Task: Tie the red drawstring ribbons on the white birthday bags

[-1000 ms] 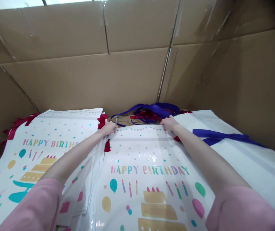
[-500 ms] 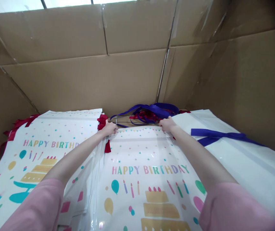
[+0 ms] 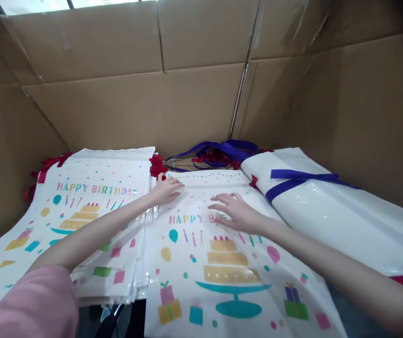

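A glossy white sheet printed HAPPY BIRTHDAY (image 3: 183, 291), with a cake and presents on it, lies in the middle in front of me. My left hand (image 3: 166, 189) rests on or just over its upper left corner, fingers stretched out, beside red ribbon (image 3: 158, 165). Over the upper right part of the print hovers or rests my right hand (image 3: 240, 213), its fingers spread and nothing in them. It covers part of the lettering. To the left lies a stack of matching printed sheets (image 3: 92, 171), with red ribbon along its edges.
On the right lies a folded white bundle (image 3: 331, 206) tied with a purple ribbon (image 3: 300, 175). Loose purple ribbon (image 3: 244, 148) and red ribbon pile up behind the middle sheet. Tall cardboard walls (image 3: 201, 103) close off the back and sides.
My right hand has left the sheet's top right corner and come down over the lettering, fingers spreading. My left hand has loosened at the top left corner. The view has shifted, showing more of the sheet.
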`<act>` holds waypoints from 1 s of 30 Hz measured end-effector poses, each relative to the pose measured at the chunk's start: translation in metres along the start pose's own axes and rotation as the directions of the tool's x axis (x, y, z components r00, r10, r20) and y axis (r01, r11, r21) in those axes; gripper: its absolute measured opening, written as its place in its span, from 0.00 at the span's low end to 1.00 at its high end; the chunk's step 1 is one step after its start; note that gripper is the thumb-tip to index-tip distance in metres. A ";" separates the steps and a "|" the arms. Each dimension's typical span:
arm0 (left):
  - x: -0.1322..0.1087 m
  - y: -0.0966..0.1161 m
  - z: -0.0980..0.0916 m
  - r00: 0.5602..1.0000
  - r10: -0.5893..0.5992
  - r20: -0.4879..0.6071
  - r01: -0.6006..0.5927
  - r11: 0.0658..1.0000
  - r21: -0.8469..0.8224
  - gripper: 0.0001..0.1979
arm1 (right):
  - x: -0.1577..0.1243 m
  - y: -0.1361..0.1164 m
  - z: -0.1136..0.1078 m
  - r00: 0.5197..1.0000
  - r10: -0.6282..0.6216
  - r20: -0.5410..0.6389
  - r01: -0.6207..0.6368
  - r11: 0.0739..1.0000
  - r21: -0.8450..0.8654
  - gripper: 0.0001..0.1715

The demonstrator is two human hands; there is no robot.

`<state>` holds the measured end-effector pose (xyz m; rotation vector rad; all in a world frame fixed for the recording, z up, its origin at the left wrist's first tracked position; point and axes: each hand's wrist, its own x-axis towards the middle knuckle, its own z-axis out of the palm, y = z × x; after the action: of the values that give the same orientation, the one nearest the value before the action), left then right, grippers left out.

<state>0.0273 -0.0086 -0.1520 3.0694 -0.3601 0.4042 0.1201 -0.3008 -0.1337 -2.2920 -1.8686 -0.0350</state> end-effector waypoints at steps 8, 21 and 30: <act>-0.090 0.067 -0.033 0.987 0.103 0.126 -0.085 0.986 -0.143 0.16 | -0.112 -0.081 0.026 0.992 0.000 0.124 -0.018 0.989 0.144 0.57; -0.162 0.119 -0.036 0.973 0.037 0.230 -0.018 0.996 -0.085 0.24 | -0.155 -0.105 0.083 0.998 0.059 -0.037 -0.064 0.987 -0.150 0.66; -0.156 0.125 -0.031 0.964 0.086 0.252 -0.059 0.992 -0.114 0.23 | -0.153 -0.107 0.077 0.998 0.051 -0.031 -0.055 0.991 -0.126 0.63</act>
<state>-0.1562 -0.0937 -0.1626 3.0140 -0.4858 -0.0147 -0.0232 -0.4165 -0.2164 -2.4101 -1.8407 -0.1815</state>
